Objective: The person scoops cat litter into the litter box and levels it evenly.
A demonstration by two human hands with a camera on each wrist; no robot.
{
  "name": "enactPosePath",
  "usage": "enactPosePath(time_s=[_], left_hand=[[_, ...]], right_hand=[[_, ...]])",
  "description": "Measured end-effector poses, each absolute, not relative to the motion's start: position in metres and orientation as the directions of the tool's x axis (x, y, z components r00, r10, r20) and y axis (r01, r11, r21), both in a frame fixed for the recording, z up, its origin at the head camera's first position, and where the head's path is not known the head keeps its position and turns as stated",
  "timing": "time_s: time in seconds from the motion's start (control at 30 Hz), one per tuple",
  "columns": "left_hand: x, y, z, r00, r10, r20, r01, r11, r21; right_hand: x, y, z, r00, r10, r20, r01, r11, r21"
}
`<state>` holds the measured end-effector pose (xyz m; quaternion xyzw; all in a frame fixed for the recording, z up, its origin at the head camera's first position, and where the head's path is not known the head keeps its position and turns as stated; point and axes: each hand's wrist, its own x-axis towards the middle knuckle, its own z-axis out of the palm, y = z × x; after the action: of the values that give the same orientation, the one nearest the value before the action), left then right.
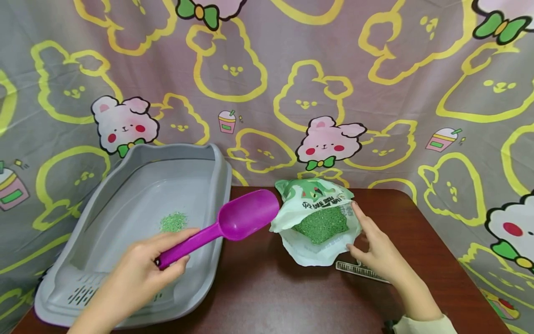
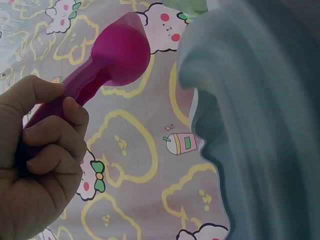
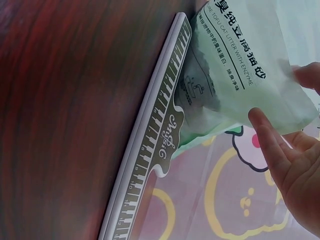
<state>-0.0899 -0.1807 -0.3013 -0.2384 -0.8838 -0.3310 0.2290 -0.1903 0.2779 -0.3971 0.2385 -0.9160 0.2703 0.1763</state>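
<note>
Left grip (image 1: 143, 265) clamped on purple scoop (image 1: 233, 222).
Right grip (image 1: 377, 248): fingers apart, touching cat litter bag (image 1: 306, 254); green pellets (image 1: 174, 222) in litter box (image 1: 183, 185).

The purple scoop (image 1: 248, 216) is showing smooth, softly glossy plastic. The grey tray (image 1: 183, 185) is also looking like moulded plastic, smooth and catching dull highlights. The bag (image 1: 310, 189) is showing thin, creased sheeting (paper or plastic film, the surface isn't telling which) and is looking mostly matt. The green granules (image 1: 321, 225) are looking rough and matt. The table (image 1: 258, 287) is displaying polished wood grain, and the backdrop (image 1: 250, 55) is showing softly wrinkled cloth.
</note>
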Motion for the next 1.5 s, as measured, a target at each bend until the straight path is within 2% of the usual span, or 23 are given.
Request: enactPosePath(time_s=[0.27,0.47,0.73,1.23,1.5], left_hand=[[-0.091,-0.172,-0.304,-0.785,0.297,0.544,0.586,0.640,0.497],[-0.090,-0.165,-0.307,-0.811,0.334,0.480,0.573,0.618,0.538],[-0.088,-0.158,-0.318,-0.800,0.390,0.457,0.597,0.592,0.541],[-0.091,-0.136,-0.326,-0.870,0.397,0.290,0.483,0.579,0.657],[-0.095,-0.122,-0.331,-0.899,0.368,0.239,0.426,0.601,0.677]], right_hand=[[-0.190,0.278,-0.397,-0.826,-0.340,0.449,-0.528,0.745,-0.406],[-0.191,0.278,-0.399,-0.822,-0.342,0.455,-0.532,0.746,-0.400],[-0.191,0.278,-0.397,-0.827,-0.342,0.446,-0.528,0.745,-0.407],[-0.191,0.278,-0.400,-0.827,-0.348,0.442,-0.532,0.740,-0.412],[-0.192,0.277,-0.399,-0.813,-0.351,0.464,-0.544,0.741,-0.394]])
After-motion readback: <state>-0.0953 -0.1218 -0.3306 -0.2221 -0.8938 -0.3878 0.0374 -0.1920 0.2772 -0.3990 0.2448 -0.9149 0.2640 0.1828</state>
